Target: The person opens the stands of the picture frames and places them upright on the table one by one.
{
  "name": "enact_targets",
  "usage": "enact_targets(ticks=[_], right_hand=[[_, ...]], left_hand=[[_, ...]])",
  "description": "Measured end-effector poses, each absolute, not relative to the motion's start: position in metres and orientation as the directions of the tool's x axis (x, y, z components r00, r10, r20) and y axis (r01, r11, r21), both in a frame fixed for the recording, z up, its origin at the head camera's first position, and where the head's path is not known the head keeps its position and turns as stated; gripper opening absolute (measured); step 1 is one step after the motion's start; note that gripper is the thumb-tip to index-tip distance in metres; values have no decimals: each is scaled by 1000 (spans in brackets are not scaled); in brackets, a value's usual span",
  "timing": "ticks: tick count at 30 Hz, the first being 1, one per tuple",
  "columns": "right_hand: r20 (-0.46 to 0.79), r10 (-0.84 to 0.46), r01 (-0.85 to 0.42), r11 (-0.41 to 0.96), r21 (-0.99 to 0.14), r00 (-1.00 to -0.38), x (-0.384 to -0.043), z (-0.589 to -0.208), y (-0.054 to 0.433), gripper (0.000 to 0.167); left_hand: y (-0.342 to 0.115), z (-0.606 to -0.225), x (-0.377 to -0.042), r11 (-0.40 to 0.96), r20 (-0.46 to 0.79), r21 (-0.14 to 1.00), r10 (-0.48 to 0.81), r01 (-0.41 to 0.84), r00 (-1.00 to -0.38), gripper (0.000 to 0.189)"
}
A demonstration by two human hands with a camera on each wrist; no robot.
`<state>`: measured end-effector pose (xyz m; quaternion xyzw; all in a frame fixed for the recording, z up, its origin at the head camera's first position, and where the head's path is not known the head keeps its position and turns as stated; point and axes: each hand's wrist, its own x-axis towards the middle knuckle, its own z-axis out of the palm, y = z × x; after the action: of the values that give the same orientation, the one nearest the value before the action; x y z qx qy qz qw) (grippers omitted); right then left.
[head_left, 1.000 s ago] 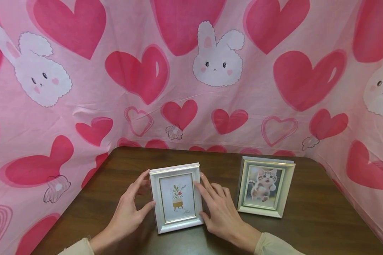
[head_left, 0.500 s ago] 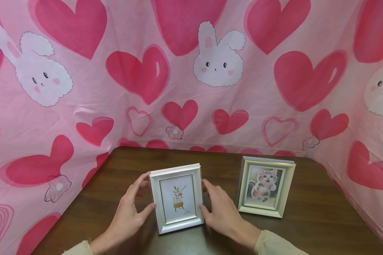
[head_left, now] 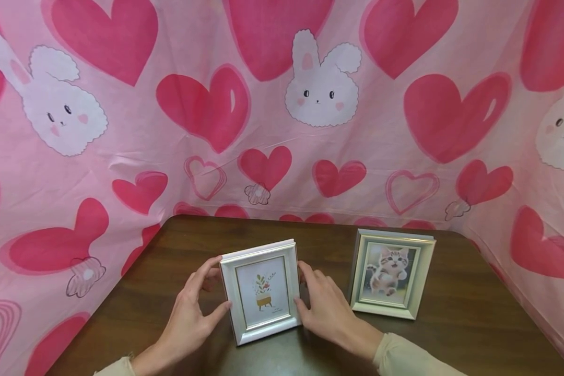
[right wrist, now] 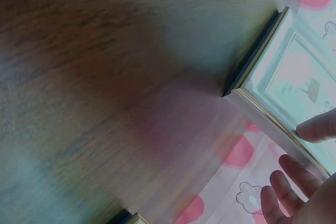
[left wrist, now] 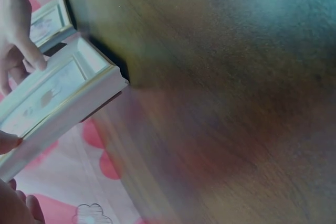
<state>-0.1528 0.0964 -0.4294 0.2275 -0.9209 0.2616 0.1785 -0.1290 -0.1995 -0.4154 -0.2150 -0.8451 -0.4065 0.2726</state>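
Note:
A white picture frame [head_left: 266, 292] with a gold inner line and a potted-plant print stands on the table, leaning back and turned a little. My left hand [head_left: 182, 313] holds its left side, thumb at the front edge and fingertips at the upper corner. On the opposite side, my right hand [head_left: 328, 309] grips the edge with its thumb at the front; the other fingers reach behind and are partly hidden. The right wrist view shows that thumb [right wrist: 317, 127] over the moulding, while in the left wrist view the frame's lower corner [left wrist: 107, 80] is close to the tabletop.
To the right stands a second pale frame [head_left: 388, 274] with a kitten picture, a short gap from my right hand. The dark wooden table [head_left: 470, 334] ends at a pink cloth [head_left: 272, 136] printed with hearts and rabbits, hung around the back and sides.
My right index finger has left the frame's front and gone to its side, with the thumb now at the front edge. The frame has turned slightly and shifted a touch right.

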Motion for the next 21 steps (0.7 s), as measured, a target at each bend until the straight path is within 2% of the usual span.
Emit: enact_targets(ticks=[4, 9, 16, 21], right_hand=[[453, -334, -519, 763, -385, -827, -154, -430, 96, 74], [466, -351, -538, 759, -366, -812, -157, -430, 96, 73], [459, -360, -550, 734, -398, -812, -159, -431, 97, 69], [468, -370, -558, 743, -370, -803, -159, -431, 97, 69]], left_hand=[[-200, -416, -127, 565, 670, 541, 158, 623, -725, 108], [-200, -416, -126, 559, 676, 534, 168, 634, -718, 106], [-199, -417, -120, 571, 705, 505, 161, 648, -691, 108], [-198, -418, -117, 568, 720, 488, 166, 662, -673, 107]])
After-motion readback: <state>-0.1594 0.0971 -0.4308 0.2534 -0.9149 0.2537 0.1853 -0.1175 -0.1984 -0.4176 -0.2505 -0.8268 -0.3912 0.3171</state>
